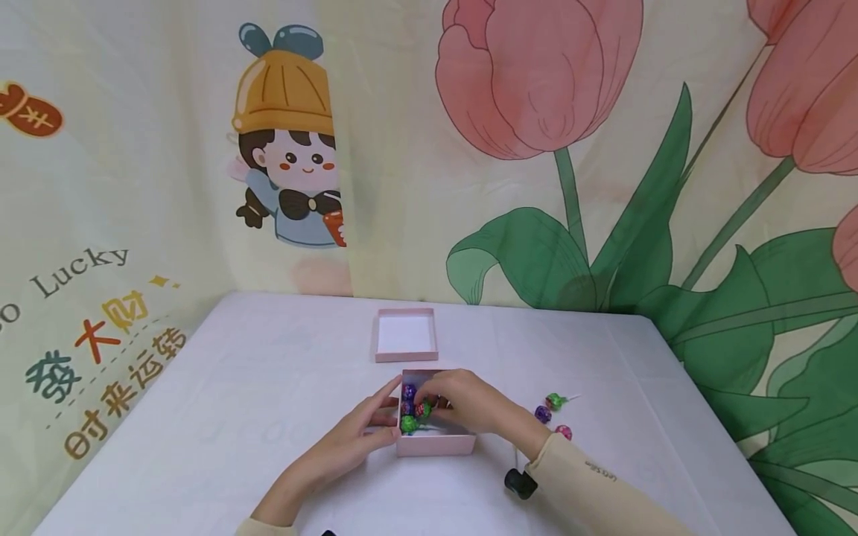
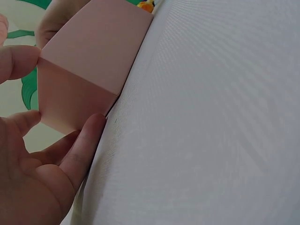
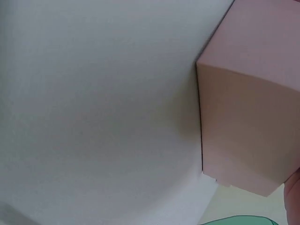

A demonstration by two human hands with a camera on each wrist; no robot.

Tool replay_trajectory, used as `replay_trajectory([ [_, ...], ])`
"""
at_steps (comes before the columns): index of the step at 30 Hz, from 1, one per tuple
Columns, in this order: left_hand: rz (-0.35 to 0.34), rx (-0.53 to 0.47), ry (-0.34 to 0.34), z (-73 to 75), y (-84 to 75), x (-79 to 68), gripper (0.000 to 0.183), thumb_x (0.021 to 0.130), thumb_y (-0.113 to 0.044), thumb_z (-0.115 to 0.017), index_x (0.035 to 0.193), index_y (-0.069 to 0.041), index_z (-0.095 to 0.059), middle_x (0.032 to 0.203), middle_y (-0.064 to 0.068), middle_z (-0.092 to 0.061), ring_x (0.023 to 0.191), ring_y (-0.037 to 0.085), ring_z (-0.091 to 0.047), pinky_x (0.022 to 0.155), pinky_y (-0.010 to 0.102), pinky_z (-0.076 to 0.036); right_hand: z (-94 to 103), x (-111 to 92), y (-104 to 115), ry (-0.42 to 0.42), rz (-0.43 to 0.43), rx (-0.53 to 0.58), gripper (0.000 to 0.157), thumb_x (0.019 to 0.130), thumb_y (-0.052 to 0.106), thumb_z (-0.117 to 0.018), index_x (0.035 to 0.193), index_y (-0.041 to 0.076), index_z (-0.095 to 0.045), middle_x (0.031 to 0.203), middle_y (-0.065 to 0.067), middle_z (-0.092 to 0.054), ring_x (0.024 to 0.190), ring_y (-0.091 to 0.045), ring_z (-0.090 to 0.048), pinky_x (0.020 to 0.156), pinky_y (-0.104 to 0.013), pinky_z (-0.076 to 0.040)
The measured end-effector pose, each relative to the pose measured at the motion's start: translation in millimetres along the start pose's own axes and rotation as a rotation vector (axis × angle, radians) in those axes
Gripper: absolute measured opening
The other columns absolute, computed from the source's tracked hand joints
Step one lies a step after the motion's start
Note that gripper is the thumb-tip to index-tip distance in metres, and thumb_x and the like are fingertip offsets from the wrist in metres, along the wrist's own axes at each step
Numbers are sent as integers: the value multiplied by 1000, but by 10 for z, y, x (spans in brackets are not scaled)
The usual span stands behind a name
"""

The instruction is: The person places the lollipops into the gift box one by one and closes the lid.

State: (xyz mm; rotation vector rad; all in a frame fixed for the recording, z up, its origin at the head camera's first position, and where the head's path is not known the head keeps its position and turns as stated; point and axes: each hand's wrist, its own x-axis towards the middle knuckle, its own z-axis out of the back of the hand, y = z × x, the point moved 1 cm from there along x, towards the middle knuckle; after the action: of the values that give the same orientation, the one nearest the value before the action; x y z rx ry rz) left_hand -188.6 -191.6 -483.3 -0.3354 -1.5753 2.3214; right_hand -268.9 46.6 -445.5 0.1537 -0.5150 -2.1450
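An open pink box (image 1: 436,446) stands on the white-covered table with purple lollipops (image 1: 408,400) and a green lollipop (image 1: 409,424) along its left side. My left hand (image 1: 348,435) rests its fingertips against the box's left wall; the left wrist view shows its fingers (image 2: 86,145) spread over that side. Reaching over the right wall, my right hand (image 1: 469,402) pinches a green-and-red lollipop (image 1: 422,409) inside the box. In the right wrist view the box's outer wall (image 3: 248,117) hides the lollipops, and part of a finger (image 3: 293,199) shows at the edge.
Behind the box lies its pink lid (image 1: 406,356), inner side up. To the right are a green lollipop (image 1: 554,402), a purple one (image 1: 543,414) and a pink one (image 1: 564,431). A small black object (image 1: 520,484) is beside the right sleeve. Printed curtains (image 1: 395,186) surround the table.
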Motion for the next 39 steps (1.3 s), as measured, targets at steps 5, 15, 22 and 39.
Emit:
replay_trajectory([
  [5, 3, 3, 0, -1, -14, -5, 80, 105, -29, -66, 171, -33, -21, 160, 21, -44, 138, 36, -55, 111, 54, -44, -8, -1, 20, 7, -3, -30, 26, 96, 8, -80, 120, 17, -79, 107, 7, -75, 92, -5, -66, 85, -14, -54],
  [15, 7, 17, -2, 8, -19, -3, 80, 105, -29, -65, 171, -30, -20, 160, 22, -44, 137, 36, -55, 111, 56, -44, -30, 7, 39, 2, 5, -31, 23, 96, 10, -80, 118, 19, -80, 106, 8, -75, 91, -4, -64, 83, -12, -52],
  [22, 16, 5, 2, 3, -17, 5, 80, 105, -29, -66, 171, -32, -20, 161, 21, -43, 137, 35, -55, 112, 57, -43, -47, 4, 27, 8, -4, -43, 23, 95, 11, -82, 117, 19, -80, 102, 8, -73, 87, -3, -63, 80, -12, -52],
  [39, 21, -7, 5, 0, -15, 9, 79, 106, -30, -65, 171, -32, -21, 161, 21, -43, 137, 35, -55, 112, 56, -42, -53, 17, 24, 11, -8, -69, 24, 94, 11, -83, 116, 20, -80, 98, 9, -71, 83, -2, -60, 77, -12, -51],
])
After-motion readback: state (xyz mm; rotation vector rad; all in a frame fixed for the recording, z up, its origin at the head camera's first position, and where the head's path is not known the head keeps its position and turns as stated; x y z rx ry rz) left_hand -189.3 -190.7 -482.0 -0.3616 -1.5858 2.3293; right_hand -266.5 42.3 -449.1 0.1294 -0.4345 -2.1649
